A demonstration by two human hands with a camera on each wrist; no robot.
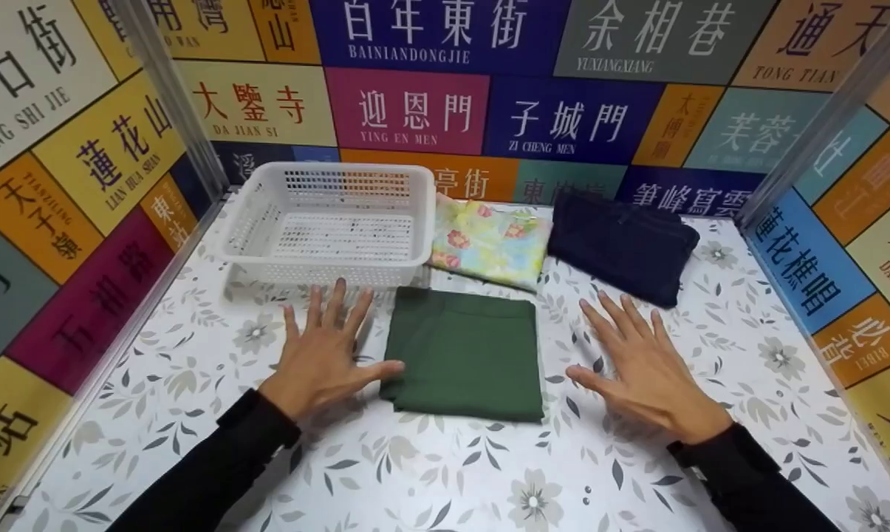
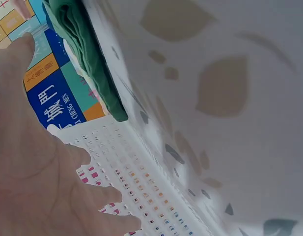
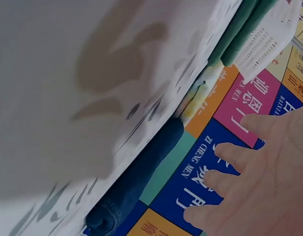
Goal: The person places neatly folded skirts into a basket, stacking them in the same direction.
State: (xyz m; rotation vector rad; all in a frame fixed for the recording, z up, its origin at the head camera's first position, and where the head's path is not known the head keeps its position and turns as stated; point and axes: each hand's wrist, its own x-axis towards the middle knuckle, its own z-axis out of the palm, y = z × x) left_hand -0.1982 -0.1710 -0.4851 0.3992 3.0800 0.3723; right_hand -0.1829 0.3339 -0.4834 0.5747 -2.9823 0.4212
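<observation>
A folded dark green cloth [image 1: 465, 355] lies flat on the table between my two hands. My left hand [image 1: 323, 355] is spread with straight fingers at its left side; the thumb overlaps the cloth's left edge in the head view. To the right of the cloth, my right hand [image 1: 640, 369] is spread too, palm down, holding nothing. In the left wrist view the green cloth [image 2: 87, 54] shows its stacked folds beyond the thumb. The right wrist view shows the fingers of the right hand [image 3: 259, 182] apart, with a rolled-looking navy edge ahead of them.
A white perforated plastic basket [image 1: 326, 262] stands at the back left. Beside it lies a folded floral cloth [image 1: 493, 240], then a folded navy garment [image 1: 622, 247] at the back right. Panels with printed street names [image 1: 422, 111] wall in the table [image 1: 267, 458] on three sides.
</observation>
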